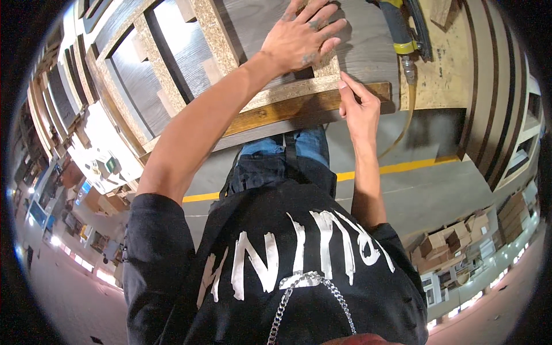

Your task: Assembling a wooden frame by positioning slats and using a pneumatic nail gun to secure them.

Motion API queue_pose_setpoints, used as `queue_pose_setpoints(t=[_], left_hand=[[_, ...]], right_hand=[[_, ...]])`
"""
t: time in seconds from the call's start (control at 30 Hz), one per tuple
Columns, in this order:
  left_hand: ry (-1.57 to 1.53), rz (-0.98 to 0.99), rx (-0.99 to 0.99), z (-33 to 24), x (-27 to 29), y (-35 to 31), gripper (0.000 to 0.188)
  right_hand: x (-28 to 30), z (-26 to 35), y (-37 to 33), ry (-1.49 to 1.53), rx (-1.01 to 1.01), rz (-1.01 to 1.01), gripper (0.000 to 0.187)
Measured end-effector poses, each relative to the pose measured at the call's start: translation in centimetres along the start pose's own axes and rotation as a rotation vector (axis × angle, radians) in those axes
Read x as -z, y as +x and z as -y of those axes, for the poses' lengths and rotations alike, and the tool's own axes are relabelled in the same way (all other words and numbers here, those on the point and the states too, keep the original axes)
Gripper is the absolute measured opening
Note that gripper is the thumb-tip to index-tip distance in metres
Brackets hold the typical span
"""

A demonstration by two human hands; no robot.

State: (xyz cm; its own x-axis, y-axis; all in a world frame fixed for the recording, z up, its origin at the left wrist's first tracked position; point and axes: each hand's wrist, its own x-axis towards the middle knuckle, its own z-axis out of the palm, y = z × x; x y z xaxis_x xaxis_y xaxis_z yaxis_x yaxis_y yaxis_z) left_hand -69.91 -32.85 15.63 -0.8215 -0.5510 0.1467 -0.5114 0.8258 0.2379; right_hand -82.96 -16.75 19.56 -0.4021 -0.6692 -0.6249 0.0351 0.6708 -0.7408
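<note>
Crosswise, the brown strip [310,105] angles rightward and away.

A plywood bench [441,75] bears a grey panel [369,49] and air tool [397,26].

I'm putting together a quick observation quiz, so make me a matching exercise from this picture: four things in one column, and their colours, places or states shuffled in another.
1. Left hand
2. Right hand
3. Air tool
4. Wood strip

A. Brown, along the near edge of the particleboard frame
B. Fingers spread, palm down
C. Thumb and finger close together at the frame's corner
D. Yellow and black, joined to a hose

Pairs: 1-B, 2-C, 3-D, 4-A
</note>
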Motion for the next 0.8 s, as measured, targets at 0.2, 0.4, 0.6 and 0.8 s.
queue_pose_setpoints(t=[0.2, 0.4, 0.6, 0.8], left_hand=[[-0.053, 0.015, 0.030, 0.1, 0.0, -0.1, 0.048], [-0.053, 0.029, 0.040, 0.4, 0.3, -0.4, 0.048], [-0.141, 0.072, 0.036, -0.1, 1.0, 0.3, 0.048], [-0.159, -0.104, 0.019, 0.9, -0.2, -1.2, 0.046]], right_hand=[[3.0, 0.9, 3.2, -0.643, 0.548, -0.399, 0.029], [4.5, 8.1, 13.1, -0.986, 0.757, -0.499, 0.066], [7.0, 10.8, 16.7, -1.080, 0.556, -0.162, 0.056], [8.6, 16.7, 7.1, -0.795, 0.104, 0.261, 0.038]])
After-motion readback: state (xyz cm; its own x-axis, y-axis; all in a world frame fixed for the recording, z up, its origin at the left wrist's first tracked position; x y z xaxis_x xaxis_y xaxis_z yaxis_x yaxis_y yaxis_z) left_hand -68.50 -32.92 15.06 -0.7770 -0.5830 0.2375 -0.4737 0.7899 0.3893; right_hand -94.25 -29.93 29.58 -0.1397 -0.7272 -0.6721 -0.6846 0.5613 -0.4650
